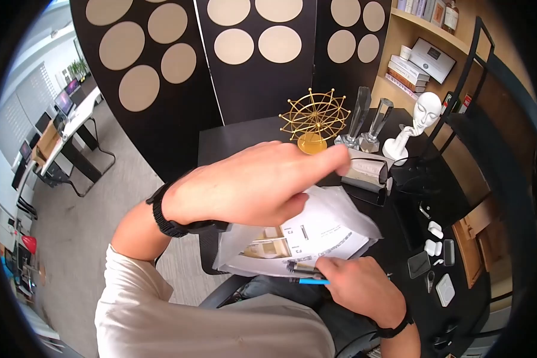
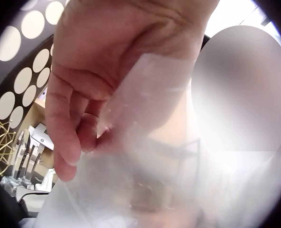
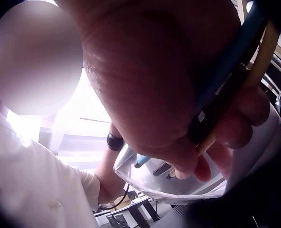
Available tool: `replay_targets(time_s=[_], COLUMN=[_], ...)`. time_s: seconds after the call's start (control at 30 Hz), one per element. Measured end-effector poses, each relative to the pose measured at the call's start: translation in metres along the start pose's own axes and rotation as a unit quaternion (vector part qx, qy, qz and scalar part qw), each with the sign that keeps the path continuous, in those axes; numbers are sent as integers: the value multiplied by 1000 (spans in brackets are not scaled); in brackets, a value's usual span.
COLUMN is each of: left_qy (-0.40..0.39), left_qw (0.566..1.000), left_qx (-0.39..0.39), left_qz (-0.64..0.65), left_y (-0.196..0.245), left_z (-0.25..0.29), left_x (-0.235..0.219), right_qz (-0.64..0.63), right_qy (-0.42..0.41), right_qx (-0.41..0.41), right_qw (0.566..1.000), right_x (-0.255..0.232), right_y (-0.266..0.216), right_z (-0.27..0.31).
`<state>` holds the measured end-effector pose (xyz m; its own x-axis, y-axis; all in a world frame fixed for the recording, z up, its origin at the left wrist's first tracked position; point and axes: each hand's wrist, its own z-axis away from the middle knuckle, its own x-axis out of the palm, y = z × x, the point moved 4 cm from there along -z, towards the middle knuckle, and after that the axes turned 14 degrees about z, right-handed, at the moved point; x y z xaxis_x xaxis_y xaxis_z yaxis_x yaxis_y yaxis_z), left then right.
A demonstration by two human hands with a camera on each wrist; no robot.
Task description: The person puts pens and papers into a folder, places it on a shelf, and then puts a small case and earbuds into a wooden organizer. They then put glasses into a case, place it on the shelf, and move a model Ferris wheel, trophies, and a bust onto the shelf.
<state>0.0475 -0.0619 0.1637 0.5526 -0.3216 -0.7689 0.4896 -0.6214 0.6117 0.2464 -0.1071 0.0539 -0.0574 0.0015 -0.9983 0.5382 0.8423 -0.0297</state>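
A translucent plastic bag (image 1: 361,218) with printed sheets showing through it lies low in front of the body. My left hand (image 1: 238,185) is above the bag, and in the left wrist view its curled fingers and thumb pinch the clear film (image 2: 150,90). At the bag's near edge my right hand (image 1: 364,289) grips a bundle of slim sticks like pens. Among them are a blue pen (image 1: 312,281), a dark one (image 3: 212,107) and a yellow one (image 3: 263,54). Their tips overlap the bag in the head view.
On the black table stand a gold wire wheel ornament (image 1: 313,122), crystal trophies (image 1: 360,116), a white face sculpture (image 1: 423,113) and a glasses case (image 1: 364,174). To the right lie white earbuds (image 1: 434,230), a dark square item (image 1: 419,264) and a white box (image 1: 445,290).
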Motion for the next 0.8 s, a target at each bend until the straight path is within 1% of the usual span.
replay_targets(time_s=[0.03,0.07,0.1,0.13,0.17,0.2,0.23,0.27,0.3,0.37,0.4,0.43,0.5,0.53,0.57,0.6,0.63,0.67,0.7,0.73,0.77,0.8], left_qy=[7,-6,2,-15,-33,-52,-51,-66,-81,-88,-95,-102,-102,-107,-107,-98,-89,-88,-81,-73,-70,-83], left_qw=[1000,1000,1000,997,992,993,993,992,992,992,991,990,989,988,988,990,992,992,991,991,991,991], left_qx=[-5,16,19,71,122,105,106,101,97,90,95,99,100,103,101,86,72,72,87,100,98,86], left_qz=[-24,-21,-17,0,15,24,25,25,25,12,16,18,24,35,36,47,57,56,56,56,58,60], left_y=[3,8,6,7,12,14,19,22,24,20,22,23,24,25,26,27,27,24,19,18,18,19], left_z=[-4,-7,-11,-15,-18,-20,-23,-26,-29,-33,-33,-32,-30,-28,-26,-26,-26,-26,-26,-25,-24,-24], left_x=[1,4,9,16,21,25,24,25,28,33,31,28,22,21,19,15,12,11,12,11,9,7], right_qz=[5,38,72,128,133,216,297,323,323,282,301,303,213,211,45,-121,-121,7,133,140,139,139], right_qy=[-9,-41,-71,-56,-58,-29,1,18,16,49,50,54,69,68,94,117,117,118,115,100,98,79], right_qx=[0,54,107,122,121,139,157,141,143,5,-1,-1,-41,-45,6,58,59,23,-14,-14,-17,-1], right_qw=[1000,997,989,983,982,966,942,936,935,958,952,951,974,974,995,984,984,993,984,985,985,987], right_x=[-5,-10,-15,-20,-21,-22,-23,-19,-15,-6,4,-1,-12,-8,-5,-3,-3,-5,-5,-10,-15,-19], right_y=[-3,-2,-2,-7,-13,-20,-27,-32,-27,-27,-26,-26,-29,-26,-16,-6,-2,-2,-3,-3,-3,-2], right_z=[1,1,1,1,-3,-8,-14,-23,-31,-49,-50,-52,-53,-56,-61,-61,-58,-55,-52,-50,-46,-42])
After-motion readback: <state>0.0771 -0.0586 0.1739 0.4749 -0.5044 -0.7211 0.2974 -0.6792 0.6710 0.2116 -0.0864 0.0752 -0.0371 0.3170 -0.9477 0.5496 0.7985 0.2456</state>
